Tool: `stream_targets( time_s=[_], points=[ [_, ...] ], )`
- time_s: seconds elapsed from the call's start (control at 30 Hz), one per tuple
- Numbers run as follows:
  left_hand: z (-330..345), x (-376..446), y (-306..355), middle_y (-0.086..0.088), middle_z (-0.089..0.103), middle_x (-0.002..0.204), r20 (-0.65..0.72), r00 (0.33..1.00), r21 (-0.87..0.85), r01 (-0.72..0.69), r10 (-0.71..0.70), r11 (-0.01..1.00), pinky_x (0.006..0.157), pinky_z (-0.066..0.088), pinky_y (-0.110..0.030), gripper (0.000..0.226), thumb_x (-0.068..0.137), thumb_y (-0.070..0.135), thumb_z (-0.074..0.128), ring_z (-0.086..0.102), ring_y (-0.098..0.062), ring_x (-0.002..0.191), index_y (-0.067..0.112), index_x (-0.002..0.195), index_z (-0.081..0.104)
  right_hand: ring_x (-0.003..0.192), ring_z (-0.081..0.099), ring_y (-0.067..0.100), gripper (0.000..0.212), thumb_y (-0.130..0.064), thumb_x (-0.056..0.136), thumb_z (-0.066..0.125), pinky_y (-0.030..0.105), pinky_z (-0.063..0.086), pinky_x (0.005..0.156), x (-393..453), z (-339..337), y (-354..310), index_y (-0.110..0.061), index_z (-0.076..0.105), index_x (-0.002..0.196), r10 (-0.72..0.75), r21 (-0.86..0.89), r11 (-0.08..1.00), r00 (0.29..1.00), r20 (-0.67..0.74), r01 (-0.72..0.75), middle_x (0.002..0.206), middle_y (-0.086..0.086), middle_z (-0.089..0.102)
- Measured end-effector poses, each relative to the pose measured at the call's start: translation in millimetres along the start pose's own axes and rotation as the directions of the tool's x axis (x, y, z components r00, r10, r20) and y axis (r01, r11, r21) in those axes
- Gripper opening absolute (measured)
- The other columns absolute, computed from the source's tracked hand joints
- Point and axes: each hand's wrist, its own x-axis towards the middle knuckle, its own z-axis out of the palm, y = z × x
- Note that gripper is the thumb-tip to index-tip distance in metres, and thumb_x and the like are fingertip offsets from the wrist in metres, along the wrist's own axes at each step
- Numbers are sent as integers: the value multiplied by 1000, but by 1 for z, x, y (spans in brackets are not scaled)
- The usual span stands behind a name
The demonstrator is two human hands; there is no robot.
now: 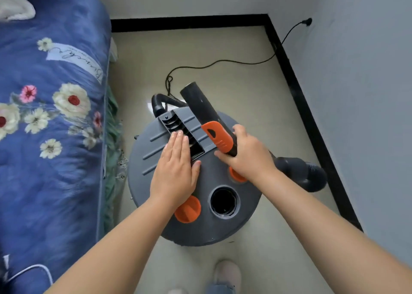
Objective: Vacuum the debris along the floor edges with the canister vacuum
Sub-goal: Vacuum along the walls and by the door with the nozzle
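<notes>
The vacuum (pixel 196 182), a round grey canister seen from above, is standing on the floor (pixel 245 81) between the bed (pixel 51 115) and the right wall, near the room's corner; the left hand (pixel 176 171) is lying flat on its lid, fingers (pixel 178 142) straight and close together, the tips reaching over the slotted handle (pixel 180 133); the right hand (pixel 247 155) is gripping the black tube (pixel 200 106) just below its orange collar (pixel 217 137), fingers curled round it; the tube is slanting up and away across the lid, and its hose end (pixel 301 173) is trailing off to the right past the wrist; two orange knobs (pixel 188 209) are sitting on the lid, one partly under each wrist, with an open round port (pixel 224 201) between them; a ribbed hose (pixel 159 104) is looping behind the canister; a black cord (pixel 223 62) is running over the floor to a plug (pixel 307 22) on the right wall; a black skirting (pixel 296 88) is edging the floor; the bed's blue flowered quilt is carrying a pale label (pixel 75 60) with cursive writing too blurred to read; no brand is legible on the vacuum; a shoe (pixel 227 273) is showing at the bottom.
</notes>
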Motion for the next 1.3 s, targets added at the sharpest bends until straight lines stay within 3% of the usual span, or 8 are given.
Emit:
stream_targets(
  time_s=[0.13, 0.3, 0.6, 0.73, 0.87, 1.03, 1.13, 1.3],
  points=[
    [3, -42, 12, -30, 44, 134, 34, 998, -78, 54, -51, 996, 107, 10, -30, 67, 87, 35, 30, 37, -38, 128, -16, 128, 43, 98, 56, 25, 42, -43, 79, 65, 28, 34, 69, -10, -5, -1, -12, 54, 106, -167, -126, 974, 972, 164, 189, 103, 5, 60],
    [14, -79, 25, -33, 52, 125, -34, 998, -42, 59, -61, 997, 109, 9, -32, 63, 85, 33, 36, 44, -40, 123, -17, 121, 50, 94, 58, 23, 41, -51, 77, 63, 27, 31, 65, -36, 8, -5, -14, 56, 92, -200, -202, 956, 975, 94, 215, 97, 3, 63],
    [24, -130, 34, -28, 62, 110, -188, 982, -11, -21, 18, 1000, 105, 19, -32, 52, 85, 27, 38, 36, -31, 113, -12, 109, 61, 124, 39, 20, 63, -57, 78, 59, 32, 42, 86, -114, 24, 16, -11, 49, 120, -197, -226, 949, 973, 119, 220, 124, 1, 47],
    [29, -166, 52, -28, 55, 124, -112, 994, -4, 11, -11, 1000, 106, 17, -33, 62, 85, 35, 37, 45, -38, 123, -13, 120, 54, 145, 3, 26, 92, -57, 82, 56, 37, 16, 114, -157, 40, 24, -3, 19, 147, -132, -273, 947, 979, 155, 171, 157, 10, 9],
    [39, -203, 93, -22, 53, 130, -20, 985, -15, 172, -173, 985, 107, 10, -36, 73, 81, 48, 37, 45, -34, 125, -9, 122, 54, 145, -2, 20, 88, -54, 82, 57, 52, 4, 114, -175, 45, 42, -12, 17, 149, -122, -226, 964, 987, 101, 142, 158, 2, 3],
    [52, -216, 105, -23, 57, 125, -161, 957, -47, 236, -240, 971, 108, 5, -28, 57, 77, 25, 34, 54, -39, 116, -9, 115, 60, 144, -16, 20, 100, -62, 76, 59, 52, -5, 113, -177, 47, 55, -25, 4, 150, -108, -148, 981, 986, 127, 127, 158, -3, -11],
    [55, -220, 102, -24, 52, 131, -183, 955, -100, 220, -235, 970, 110, 0, -25, 59, 79, 25, 31, 40, -30, 127, -10, 121, 55, 141, -24, 24, 105, -65, 72, 62, 52, -11, 112, -174, 47, 57, -29, 0, 150, -159, -136, 973, 967, 201, 188, 156, -1, -21],
    [56, -219, 103, -24, 54, 128, -199, 956, -81, 203, -215, 976, 105, 14, -34, 58, 78, 23, 32, 48, -37, 122, -10, 119, 57, 145, -10, 20, 98, -60, 65, 64, 47, -9, 114, -187, 60, 81, -27, 25, 147, -241, 2, 970, 969, 52, 242, 158, -3, -1]
  ],
)
